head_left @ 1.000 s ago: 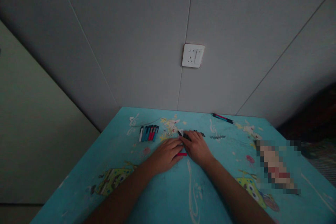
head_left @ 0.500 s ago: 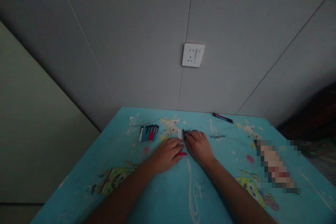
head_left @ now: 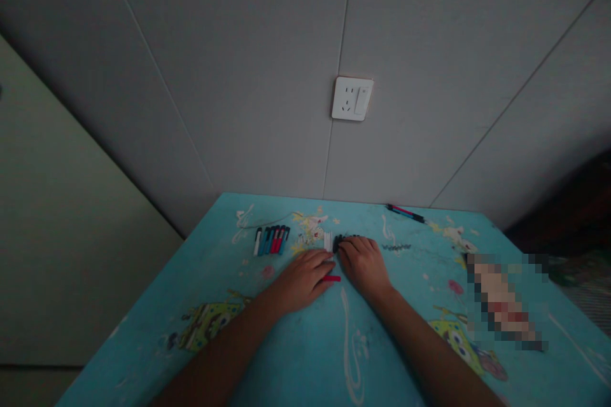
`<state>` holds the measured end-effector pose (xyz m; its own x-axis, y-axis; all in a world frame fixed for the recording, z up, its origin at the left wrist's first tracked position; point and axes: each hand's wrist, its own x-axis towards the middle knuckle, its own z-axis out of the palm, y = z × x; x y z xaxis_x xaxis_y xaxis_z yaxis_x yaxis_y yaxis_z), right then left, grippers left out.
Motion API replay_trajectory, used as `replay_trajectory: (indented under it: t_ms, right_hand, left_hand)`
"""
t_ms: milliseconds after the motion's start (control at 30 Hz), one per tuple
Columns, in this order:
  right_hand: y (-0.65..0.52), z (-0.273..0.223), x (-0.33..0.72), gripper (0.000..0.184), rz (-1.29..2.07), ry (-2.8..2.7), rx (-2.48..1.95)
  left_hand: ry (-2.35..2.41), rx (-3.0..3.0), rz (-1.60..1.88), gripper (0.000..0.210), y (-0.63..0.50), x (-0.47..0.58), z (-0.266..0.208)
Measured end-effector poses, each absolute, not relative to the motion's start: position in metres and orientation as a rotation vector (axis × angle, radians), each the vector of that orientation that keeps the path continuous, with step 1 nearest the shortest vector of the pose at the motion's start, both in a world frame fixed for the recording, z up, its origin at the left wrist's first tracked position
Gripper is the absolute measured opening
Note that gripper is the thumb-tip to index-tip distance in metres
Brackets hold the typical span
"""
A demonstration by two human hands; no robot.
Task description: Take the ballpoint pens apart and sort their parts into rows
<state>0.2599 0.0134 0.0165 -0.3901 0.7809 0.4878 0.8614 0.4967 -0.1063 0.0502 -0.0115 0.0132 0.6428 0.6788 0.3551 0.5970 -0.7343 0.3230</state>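
My left hand (head_left: 305, 276) rests on the blue table with its fingers bent. A short red pen barrel (head_left: 331, 278) sticks out between its thumb and fingers. Just past those fingertips lie several thin white sticks (head_left: 328, 240), side by side and partly covered. My right hand (head_left: 365, 265) is close beside it, fingers curled down over a row of small black pieces that look like pen caps (head_left: 338, 242). The fingertips are at the left end of that row; the hand hides most of it.
To the left, several capped markers (head_left: 271, 240) in white, blue and red lie in a row. A few slim pens (head_left: 405, 213) lie by the wall at the back right. A blurred-out flat item (head_left: 503, 305) is on the right side. A socket plate (head_left: 352, 98) is on the wall.
The dark piece at my right fingertips, which stood out long and thin beside the white sticks, now lies at the row of black pieces. My left hand stays almost still.
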Motion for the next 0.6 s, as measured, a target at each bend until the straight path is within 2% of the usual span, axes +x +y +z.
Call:
replay_trajectory:
  t_ms: [167,400,600]
  right_hand:
    - [0.0132,0.0164,0.2589,0.024,-0.190,-2.329,-1.257]
    - [0.0161,0.0145,0.2601,0.016,-0.154,-2.382,-1.220]
    - [0.0184,0.0138,0.2581,0.028,-0.190,-2.366,-1.261]
  left_hand:
    - [1.050,2.681,0.682,0.039,-0.0114,0.0503,0.0145]
    - [1.056,2.678,0.663,0.040,-0.0122,0.0511,0.0160]
    - [1.062,2.677,0.688,0.039,-0.0111,0.0508,0.0129]
